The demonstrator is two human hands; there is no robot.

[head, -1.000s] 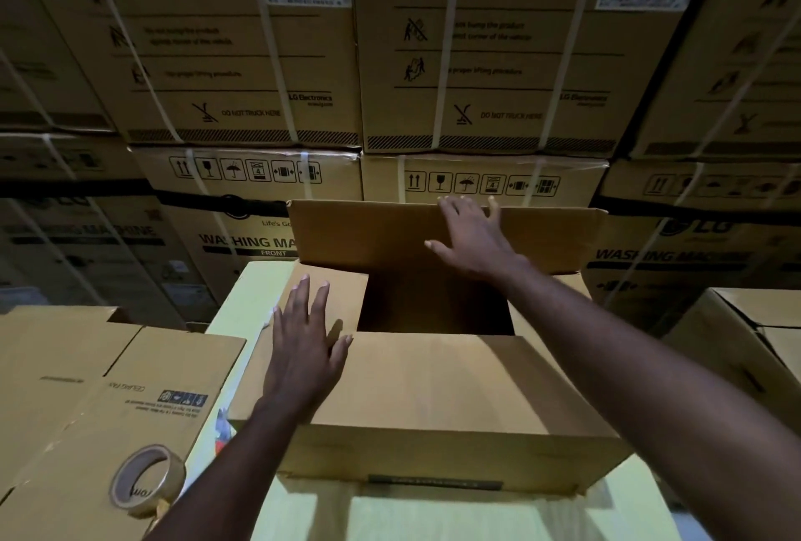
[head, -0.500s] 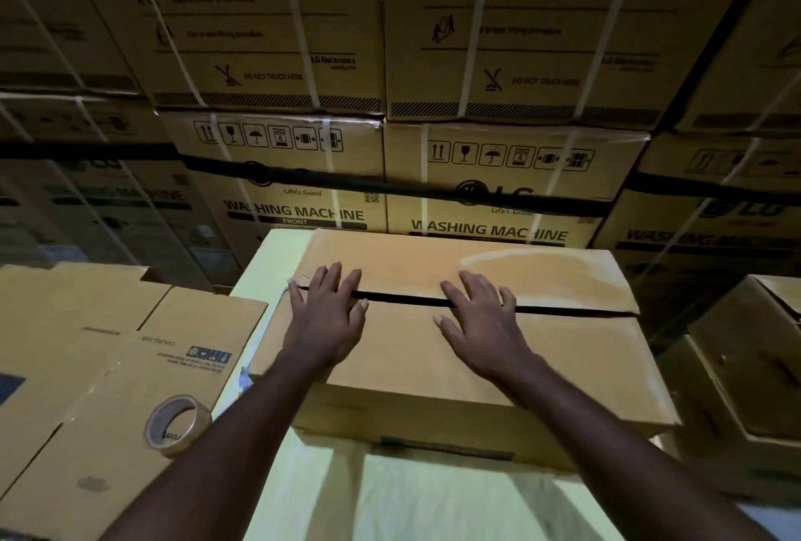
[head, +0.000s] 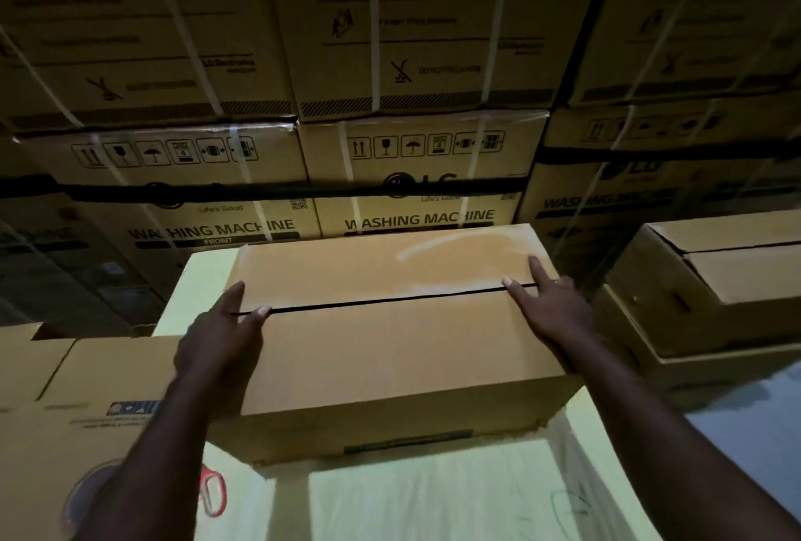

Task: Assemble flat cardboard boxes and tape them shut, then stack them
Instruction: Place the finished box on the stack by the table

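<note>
A brown cardboard box (head: 390,349) lies on a pale yellow work surface (head: 433,501), both top flaps folded down and meeting at a dark, untaped seam. My left hand (head: 221,341) clasps the seam's left end, thumb on top and fingers around the side. My right hand (head: 555,310) clasps the right end, two fingers lying across the seam. A roll of tape (head: 86,493) sits at lower left on flat cardboard, partly hidden by my left forearm.
Red-handled scissors (head: 212,493) lie by my left forearm. Flat, unfolded boxes (head: 65,380) lie to the left. Two assembled boxes (head: 715,280) are stacked on the right. A tall wall of strapped washing machine cartons (head: 416,176) stands close behind.
The far flap, upright a second ago, is folded down. My hands have slid from the middle of the top out to the two ends of the seam.
</note>
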